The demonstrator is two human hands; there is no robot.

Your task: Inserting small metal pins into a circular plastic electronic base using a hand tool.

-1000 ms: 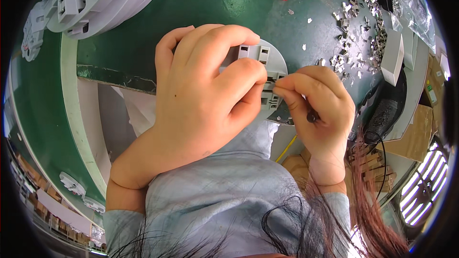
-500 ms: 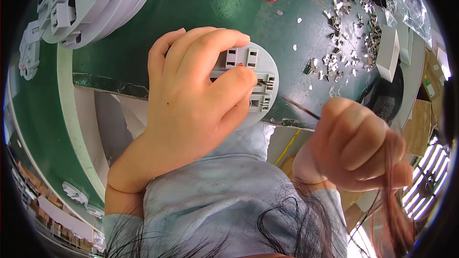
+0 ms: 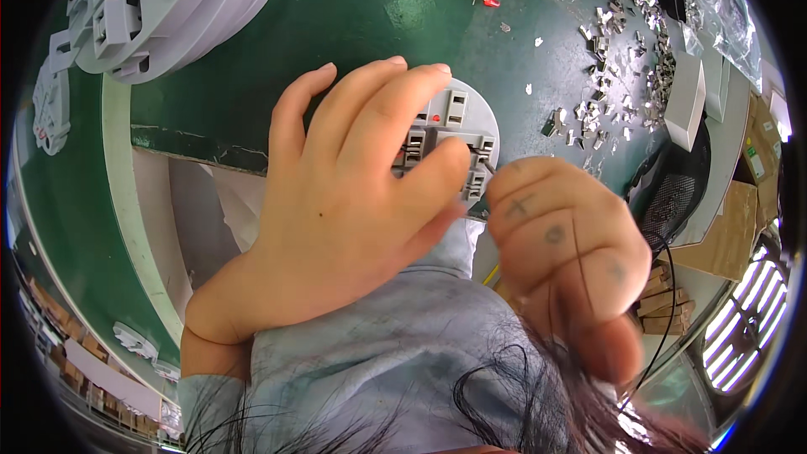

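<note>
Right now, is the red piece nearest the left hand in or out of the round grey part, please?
In: the red piece shows among the raised blocks of the round grey part; how deep is unclear.

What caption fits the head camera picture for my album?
Left hand over a round grey part; right hand holds a thin tool at its edge.
</note>
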